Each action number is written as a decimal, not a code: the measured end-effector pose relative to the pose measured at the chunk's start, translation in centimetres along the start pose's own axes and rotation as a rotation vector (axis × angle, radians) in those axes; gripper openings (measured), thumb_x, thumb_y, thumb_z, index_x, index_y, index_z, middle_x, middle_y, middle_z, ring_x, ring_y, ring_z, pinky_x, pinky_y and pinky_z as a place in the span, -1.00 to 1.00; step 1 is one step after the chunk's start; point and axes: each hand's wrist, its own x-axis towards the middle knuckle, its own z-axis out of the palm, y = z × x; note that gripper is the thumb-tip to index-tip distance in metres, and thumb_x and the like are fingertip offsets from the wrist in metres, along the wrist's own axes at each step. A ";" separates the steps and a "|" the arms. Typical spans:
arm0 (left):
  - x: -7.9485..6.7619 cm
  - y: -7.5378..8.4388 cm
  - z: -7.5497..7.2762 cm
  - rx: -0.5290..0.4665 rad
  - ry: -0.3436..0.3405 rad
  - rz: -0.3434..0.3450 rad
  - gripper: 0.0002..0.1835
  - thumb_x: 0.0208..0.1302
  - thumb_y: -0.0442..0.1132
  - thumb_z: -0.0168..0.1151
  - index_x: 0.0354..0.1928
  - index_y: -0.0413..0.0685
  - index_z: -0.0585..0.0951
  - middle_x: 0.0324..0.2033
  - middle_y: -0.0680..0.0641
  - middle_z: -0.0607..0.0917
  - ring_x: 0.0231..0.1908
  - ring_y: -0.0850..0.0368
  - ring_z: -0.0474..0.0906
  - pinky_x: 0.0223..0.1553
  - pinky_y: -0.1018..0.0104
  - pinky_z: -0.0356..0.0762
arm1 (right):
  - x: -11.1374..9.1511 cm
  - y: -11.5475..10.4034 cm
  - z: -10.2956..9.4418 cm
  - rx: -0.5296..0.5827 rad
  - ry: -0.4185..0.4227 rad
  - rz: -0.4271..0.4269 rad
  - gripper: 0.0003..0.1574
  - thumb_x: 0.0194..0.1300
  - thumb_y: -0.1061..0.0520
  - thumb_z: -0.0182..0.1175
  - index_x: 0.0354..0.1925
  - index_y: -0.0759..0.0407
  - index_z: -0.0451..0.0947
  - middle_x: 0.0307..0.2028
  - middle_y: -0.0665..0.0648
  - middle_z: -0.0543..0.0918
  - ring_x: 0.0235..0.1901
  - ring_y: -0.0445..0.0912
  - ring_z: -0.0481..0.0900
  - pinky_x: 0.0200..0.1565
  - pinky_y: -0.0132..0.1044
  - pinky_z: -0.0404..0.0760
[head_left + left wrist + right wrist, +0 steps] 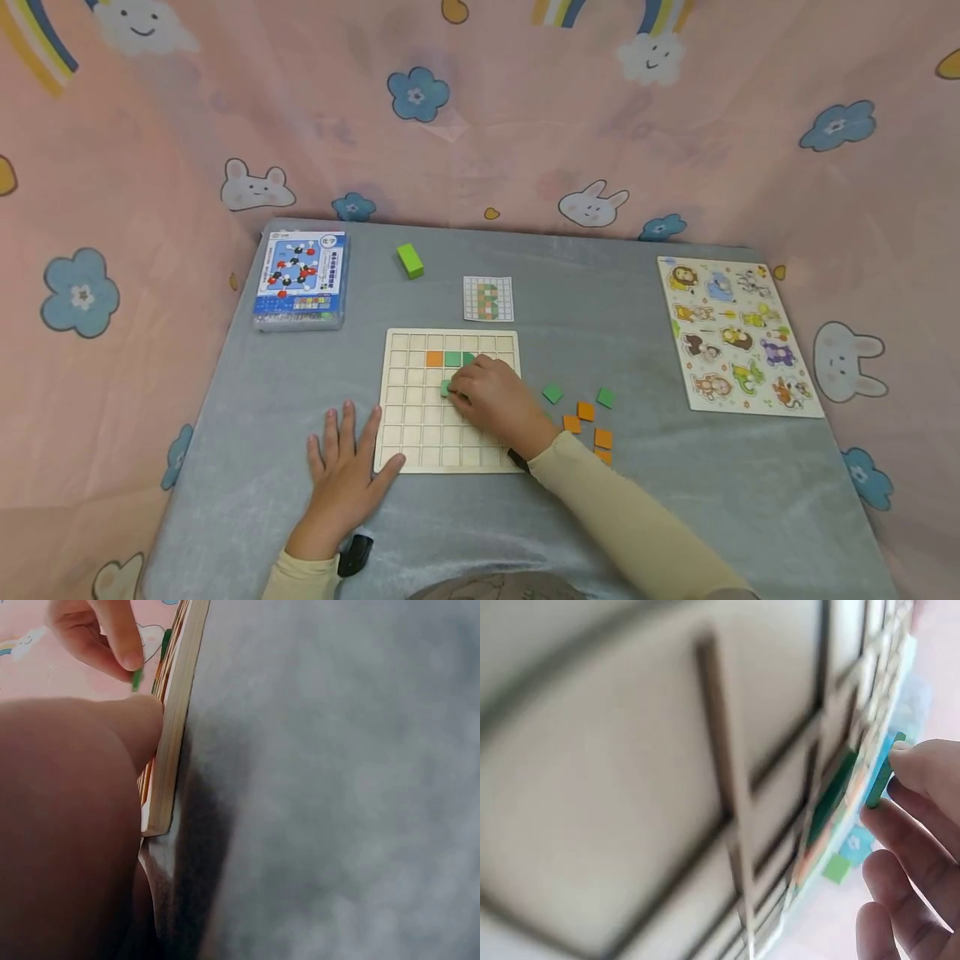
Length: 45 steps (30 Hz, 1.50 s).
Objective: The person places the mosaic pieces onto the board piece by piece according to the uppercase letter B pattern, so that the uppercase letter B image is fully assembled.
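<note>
Okay, I've got a green tile (445, 388) hovering over the grid board (412, 457), roughly parallel to it, just below the seated green square (452, 358) in head view. My right hand (497, 404) pinches it, tile to its left; left hand (343, 483) lies farther off, spread.

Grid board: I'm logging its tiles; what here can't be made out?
Head view: some squares of the board, hidden by the right hand.
Head view: part of the lowest orange tile, hidden by the sleeve.
Right wrist view: the board's nearest squares, blurred.
Left wrist view: the board's squares, lost to the edge-on angle.
</note>
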 end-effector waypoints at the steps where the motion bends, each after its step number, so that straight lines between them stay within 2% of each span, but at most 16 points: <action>1: 0.0 -0.1 0.1 -0.001 0.007 0.004 -0.08 0.54 0.29 0.11 0.70 -0.07 0.12 0.65 -0.43 -0.20 0.61 -0.38 -0.55 0.41 -0.47 -0.64 | 0.0 -0.1 0.2 -0.009 0.001 -0.006 -0.94 0.40 0.10 0.45 -0.21 0.01 0.85 -0.19 -0.06 0.83 -0.19 -0.09 0.65 -0.13 -0.24 0.65; 10: 0.0 -0.2 0.2 0.000 0.020 0.008 -0.09 0.54 0.28 0.13 0.70 -0.05 0.12 0.64 -0.43 -0.19 0.61 -0.39 -0.53 0.41 -0.46 -0.65 | -0.1 -0.4 1.0 -0.070 -0.007 -0.007 -0.90 0.40 0.13 0.43 -0.29 -0.04 0.85 -0.21 -0.08 0.83 -0.23 -0.08 0.63 -0.22 -0.27 0.61; 17: 0.1 0.1 0.0 0.006 -0.024 -0.021 -0.07 0.54 0.28 0.14 0.71 -0.05 0.09 0.65 -0.41 -0.23 0.61 -0.38 -0.56 0.41 -0.47 -0.65 | -0.1 -0.5 0.8 -0.097 -0.018 -0.006 -0.85 0.39 0.14 0.44 -0.36 -0.05 0.82 -0.23 -0.08 0.83 -0.26 -0.09 0.62 -0.27 -0.27 0.60; 24: 0.2 0.1 -0.2 0.022 -0.051 -0.036 -0.05 0.55 0.30 0.11 0.72 -0.04 0.05 0.65 -0.39 -0.27 0.60 -0.37 -0.58 0.41 -0.46 -0.67 | -0.2 -0.6 0.8 -0.122 0.013 -0.023 -0.77 0.37 0.17 0.44 -0.45 -0.08 0.80 -0.27 -0.11 0.82 -0.31 -0.10 0.59 -0.34 -0.31 0.54; 33: 0.0 0.1 -0.1 0.002 -0.003 -0.012 -0.07 0.54 0.28 0.14 0.69 -0.08 0.12 0.65 -0.43 -0.21 0.61 -0.38 -0.55 0.41 -0.47 -0.64 | -0.2 -0.6 0.6 -0.114 -0.048 0.013 -0.87 0.34 0.10 0.49 -0.38 -0.11 0.85 -0.22 -0.11 0.81 -0.27 -0.10 0.59 -0.32 -0.28 0.54; 40: 0.2 0.3 -0.2 0.027 -0.060 -0.042 -0.05 0.55 0.30 0.10 0.72 -0.04 0.04 0.66 -0.38 -0.29 0.60 -0.36 -0.59 0.41 -0.45 -0.67 | -0.2 -0.4 0.4 -0.098 -0.047 0.034 -0.84 0.34 0.10 0.48 -0.40 -0.14 0.86 -0.22 -0.13 0.81 -0.30 -0.11 0.59 -0.30 -0.30 0.56; 45: 0.2 0.4 -0.4 0.028 -0.066 -0.045 -0.06 0.56 0.29 0.10 0.72 -0.04 0.03 0.66 -0.38 -0.29 0.60 -0.37 -0.59 0.41 -0.45 -0.67 | -0.2 -0.5 0.2 -0.086 -0.072 0.037 -0.88 0.37 0.07 0.48 -0.35 -0.12 0.87 -0.17 -0.08 0.79 -0.25 -0.09 0.60 -0.25 -0.27 0.58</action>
